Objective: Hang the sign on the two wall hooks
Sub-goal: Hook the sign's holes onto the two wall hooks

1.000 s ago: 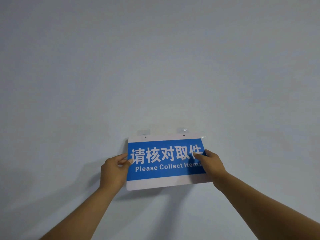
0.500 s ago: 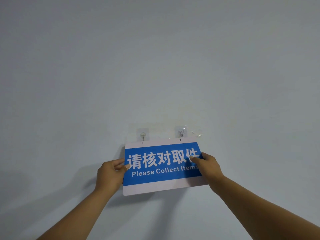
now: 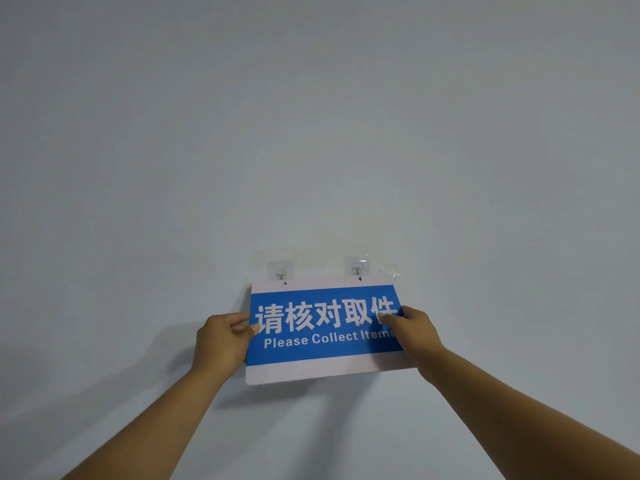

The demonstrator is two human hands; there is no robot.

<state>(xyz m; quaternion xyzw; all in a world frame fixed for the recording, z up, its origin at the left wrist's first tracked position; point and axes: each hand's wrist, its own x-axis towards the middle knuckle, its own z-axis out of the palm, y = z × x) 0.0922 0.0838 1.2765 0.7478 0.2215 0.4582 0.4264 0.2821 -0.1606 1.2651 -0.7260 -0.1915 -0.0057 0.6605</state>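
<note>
Sign [image 3: 325, 327]: blue panel with white bands top and bottom, lower centre of frame, held against the wall [image 3: 311, 133]. Printed face toward the camera, text upright. Long axis runs left–right, close to level, right end a touch lower. Bottom edge looks tipped out from the wall, judging by the shadow under it.

Top edge sits just below the two hooks [image 3: 281, 273], each on a clear adhesive pad. Two small holes [image 3: 285, 283] in the top band. Right hole meets the right hook's tip; whether it is threaded, cannot tell. Left hole sits just under the left hook, seemingly not on it.

Progress: sign raised and lined up; hanging not finished. Left to do, as I judge it: seat both holes over the hooks, then let go.

Left hand [image 3: 221, 341]: grip closed on the sign's left edge, thumb on the face. Right hand [image 3: 412, 336]: grip closed on the right edge, thumb across the last character.

A scrap of clear film [image 3: 391, 271] clings to the wall right of the right hook.
</note>
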